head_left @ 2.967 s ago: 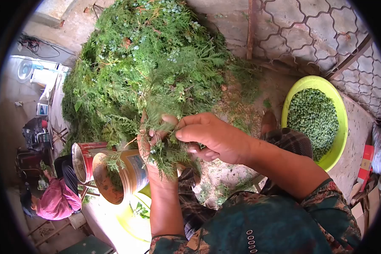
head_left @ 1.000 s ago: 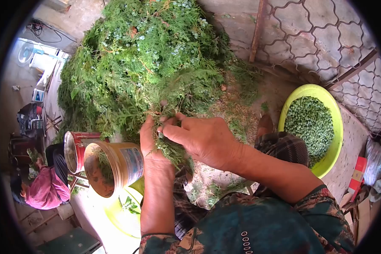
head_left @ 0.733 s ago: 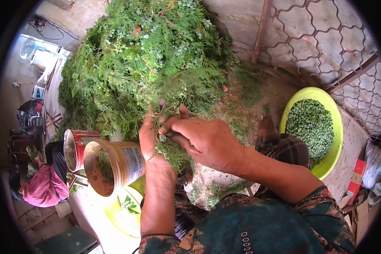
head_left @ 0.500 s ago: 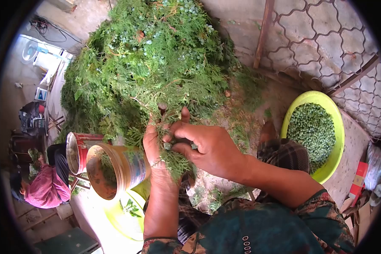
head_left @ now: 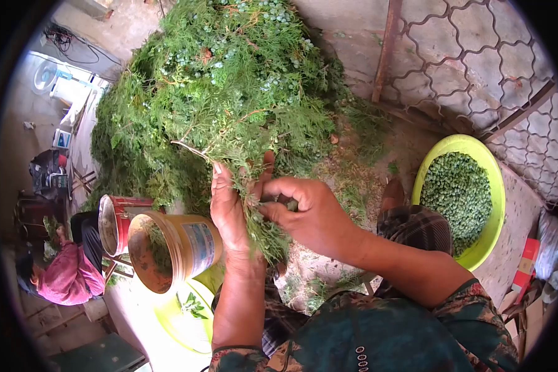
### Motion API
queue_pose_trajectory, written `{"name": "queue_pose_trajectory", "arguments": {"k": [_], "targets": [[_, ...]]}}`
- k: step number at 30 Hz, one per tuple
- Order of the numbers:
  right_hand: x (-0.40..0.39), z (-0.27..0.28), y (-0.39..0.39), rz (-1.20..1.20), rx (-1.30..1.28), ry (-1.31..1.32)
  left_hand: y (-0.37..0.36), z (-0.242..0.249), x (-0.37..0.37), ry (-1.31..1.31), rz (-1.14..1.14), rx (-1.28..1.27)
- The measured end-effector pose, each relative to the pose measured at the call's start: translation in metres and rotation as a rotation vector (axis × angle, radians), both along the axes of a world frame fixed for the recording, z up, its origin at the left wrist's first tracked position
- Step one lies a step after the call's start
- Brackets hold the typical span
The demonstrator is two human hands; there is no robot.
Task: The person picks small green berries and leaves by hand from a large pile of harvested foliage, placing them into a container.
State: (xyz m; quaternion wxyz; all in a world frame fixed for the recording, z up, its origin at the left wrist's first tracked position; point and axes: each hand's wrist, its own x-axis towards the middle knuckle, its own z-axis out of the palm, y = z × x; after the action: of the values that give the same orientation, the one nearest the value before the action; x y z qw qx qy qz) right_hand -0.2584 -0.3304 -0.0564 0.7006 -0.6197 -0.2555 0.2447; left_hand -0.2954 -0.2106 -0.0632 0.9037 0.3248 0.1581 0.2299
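Observation:
My left hand (head_left: pixel 228 214) is closed around a leafy conifer sprig (head_left: pixel 263 232), whose bare woody stem points up and left past the thumb. On the sprig's other side, my right hand (head_left: pixel 313 214) has thumb and forefinger pinched at the foliage, with small green cones (head_left: pixel 289 203) partly showing in its curled fingers. Just beyond both hands rises a big heap of cut conifer branches (head_left: pixel 229 93) dotted with pale blue-green cones. To the right, a yellow-green basin (head_left: pixel 498 204) holds a mass of picked green cones.
An open tan bucket (head_left: pixel 178 248) lies tilted at left beside a red bucket (head_left: pixel 127 214). Below them is a bright yellow-green basin (head_left: pixel 173 322) with a leafy sprig. Another person in a pink top (head_left: pixel 71 276) sits far left. A metal lattice (head_left: pixel 465 56) leans at upper right.
The sprig has turned in my left hand, its stem now sticking out further to the left. My right hand has shifted slightly, its fingers still at the foliage.

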Motion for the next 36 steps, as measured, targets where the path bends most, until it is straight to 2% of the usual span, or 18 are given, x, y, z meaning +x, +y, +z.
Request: {"name": "queue_pose_trajectory", "arguments": {"k": [3, 4, 6, 8, 10, 13, 16, 18, 20, 21, 22, 23, 24, 28, 30, 32, 34, 36], "targets": [[-0.001, 0.002, -0.001, 0.011, 0.053, 0.101, -0.001, -0.005, -0.001, -0.181, -0.133, -0.019], [-0.002, 0.002, -0.001, -0.014, 0.036, 0.105, -0.002, -0.001, 0.002, -0.186, -0.131, -0.017], [-0.005, 0.004, -0.002, -0.065, -0.029, -0.016, -0.006, 0.012, 0.006, -0.167, -0.09, -0.219], [-0.003, 0.008, -0.003, -0.14, 0.027, -0.018, 0.002, 0.012, 0.007, -0.154, -0.094, -0.197], [0.003, 0.006, 0.003, -0.194, 0.165, -0.13, 0.006, 0.013, 0.007, -0.203, -0.087, 0.068], [-0.001, 0.021, -0.007, 0.131, 0.029, 0.256, 0.004, 0.008, 0.002, -0.058, -0.003, 0.137], [-0.004, 0.009, 0.001, 0.086, 0.02, 0.06, 0.016, -0.012, -0.002, 0.066, 0.139, 0.337], [-0.002, 0.015, -0.001, 0.088, -0.023, 0.053, 0.016, -0.005, -0.005, -0.162, -0.09, -0.072], [-0.002, 0.018, -0.003, 0.123, 0.087, 0.226, 0.01, 0.003, -0.005, -0.102, -0.085, -0.088], [-0.004, 0.017, -0.005, 0.172, 0.152, 0.383, 0.02, -0.008, -0.007, -0.207, -0.072, -0.105], [-0.002, 0.016, -0.008, 0.174, 0.151, 0.383, 0.022, -0.006, -0.005, -0.315, -0.054, -0.122], [0.001, 0.015, -0.011, 0.2, 0.256, 0.476, 0.02, 0.003, -0.003, -0.289, -0.034, -0.369], [0.003, 0.015, -0.012, 0.226, 0.362, 0.569, 0.02, 0.006, -0.003, -0.289, -0.028, -0.367], [0.01, 0.019, -0.011, 0.174, 0.234, 0.517, 0.015, 0.013, -0.004, -0.237, -0.013, -0.344], [0.008, 0.01, -0.009, 0.213, 0.273, 0.588, 0.006, 0.02, -0.004, -0.307, 0.022, -0.381], [0.002, 0.01, -0.005, 0.098, 0.168, 0.094, 0.007, 0.018, -0.008, -0.22, 0.116, -0.31], [-0.001, 0.007, -0.002, 0.102, 0.137, -0.007, 0.019, 0.013, -0.007, -0.304, -0.109, -0.212], [-0.003, 0.005, 0.0, -0.014, 0.014, -0.562, 0.021, 0.011, -0.007, -0.28, -0.122, -0.226]]}}
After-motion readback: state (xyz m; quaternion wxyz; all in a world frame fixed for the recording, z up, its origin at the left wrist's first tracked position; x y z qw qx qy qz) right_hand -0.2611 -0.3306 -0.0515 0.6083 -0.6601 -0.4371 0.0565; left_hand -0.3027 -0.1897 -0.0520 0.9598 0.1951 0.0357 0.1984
